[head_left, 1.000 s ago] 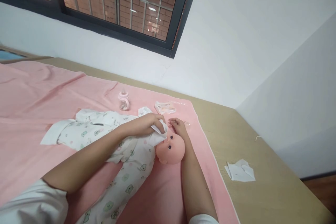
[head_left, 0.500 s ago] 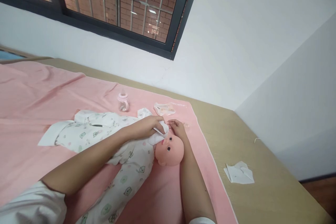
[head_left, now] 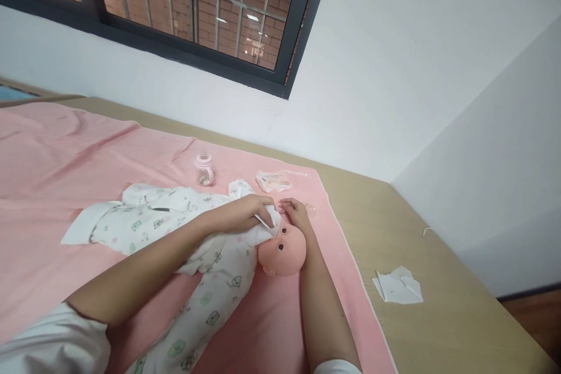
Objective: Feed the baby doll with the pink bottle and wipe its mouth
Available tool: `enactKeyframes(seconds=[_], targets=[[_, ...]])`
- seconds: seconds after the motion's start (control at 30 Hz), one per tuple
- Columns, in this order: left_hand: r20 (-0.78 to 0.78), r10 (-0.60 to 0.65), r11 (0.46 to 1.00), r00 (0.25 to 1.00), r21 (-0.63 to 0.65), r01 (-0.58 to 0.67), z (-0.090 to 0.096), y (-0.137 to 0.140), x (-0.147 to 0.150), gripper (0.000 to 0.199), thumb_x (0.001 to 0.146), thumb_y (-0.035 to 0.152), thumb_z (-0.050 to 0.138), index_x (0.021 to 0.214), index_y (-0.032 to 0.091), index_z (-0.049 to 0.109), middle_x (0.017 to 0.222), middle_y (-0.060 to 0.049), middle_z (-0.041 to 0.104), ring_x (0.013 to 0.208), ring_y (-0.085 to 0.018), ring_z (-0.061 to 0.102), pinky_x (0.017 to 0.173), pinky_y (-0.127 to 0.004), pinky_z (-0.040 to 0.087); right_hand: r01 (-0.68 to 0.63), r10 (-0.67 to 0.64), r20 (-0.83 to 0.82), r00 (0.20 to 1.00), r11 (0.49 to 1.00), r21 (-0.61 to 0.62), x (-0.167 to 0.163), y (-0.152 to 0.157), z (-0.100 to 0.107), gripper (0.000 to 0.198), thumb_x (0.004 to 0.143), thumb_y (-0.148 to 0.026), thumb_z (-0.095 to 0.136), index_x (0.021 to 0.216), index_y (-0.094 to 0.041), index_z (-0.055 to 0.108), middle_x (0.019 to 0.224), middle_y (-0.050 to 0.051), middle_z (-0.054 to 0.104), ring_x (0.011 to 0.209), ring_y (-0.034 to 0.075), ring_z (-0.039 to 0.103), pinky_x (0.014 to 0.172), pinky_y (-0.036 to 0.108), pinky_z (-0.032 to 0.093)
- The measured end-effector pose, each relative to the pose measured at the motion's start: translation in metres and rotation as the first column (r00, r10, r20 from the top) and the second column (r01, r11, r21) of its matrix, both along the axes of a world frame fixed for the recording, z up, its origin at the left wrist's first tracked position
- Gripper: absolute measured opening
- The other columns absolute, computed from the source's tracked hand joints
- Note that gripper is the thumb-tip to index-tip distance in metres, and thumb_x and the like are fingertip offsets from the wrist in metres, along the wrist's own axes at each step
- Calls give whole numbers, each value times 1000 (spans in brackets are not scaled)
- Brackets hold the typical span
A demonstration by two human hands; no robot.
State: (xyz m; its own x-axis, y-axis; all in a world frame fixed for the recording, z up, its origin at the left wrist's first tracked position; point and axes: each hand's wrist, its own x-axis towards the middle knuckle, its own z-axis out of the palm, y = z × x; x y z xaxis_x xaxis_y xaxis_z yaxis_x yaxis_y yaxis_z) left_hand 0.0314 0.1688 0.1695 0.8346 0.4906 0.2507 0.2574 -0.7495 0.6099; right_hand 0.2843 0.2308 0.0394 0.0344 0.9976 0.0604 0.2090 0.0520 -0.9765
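A baby doll (head_left: 283,254) lies on its back in a white printed sleepsuit (head_left: 219,277), its head toward the right. My left hand (head_left: 245,213) reaches across the doll's chest, fingers closed on a white tissue (head_left: 267,228). That tissue lies against the lower part of the doll's face and covers its mouth. At the far side of the head is my right hand (head_left: 294,211), its fingers loosely stretched and nothing seen in them. My right forearm runs along the crown of the doll's head.
A pink blanket (head_left: 48,166) spreads under the doll on a wooden surface (head_left: 372,216). Beyond the doll stand a baby bottle (head_left: 204,168) and a clear plastic packet (head_left: 274,181). A folded tissue (head_left: 398,285) lies at right. The wall (head_left: 350,99) and window (head_left: 184,47) bound the back.
My left hand has shifted the tissue slightly over the doll's mouth, which showed in part before. The right hand stays by the head.
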Motion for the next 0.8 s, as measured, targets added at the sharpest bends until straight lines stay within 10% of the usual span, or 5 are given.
enactKeyframes(seconds=[0.8], targets=[[-76, -22, 999, 997, 39, 25, 13, 2, -14, 65, 60, -11, 37, 92, 25, 82, 95, -3, 59, 85, -14, 61, 72, -18, 42, -1, 1, -30, 1000, 1000, 4, -1, -1, 1, 20, 75, -27, 60, 89, -17, 69, 87, 6, 73, 66, 13, 66, 79, 32, 54]])
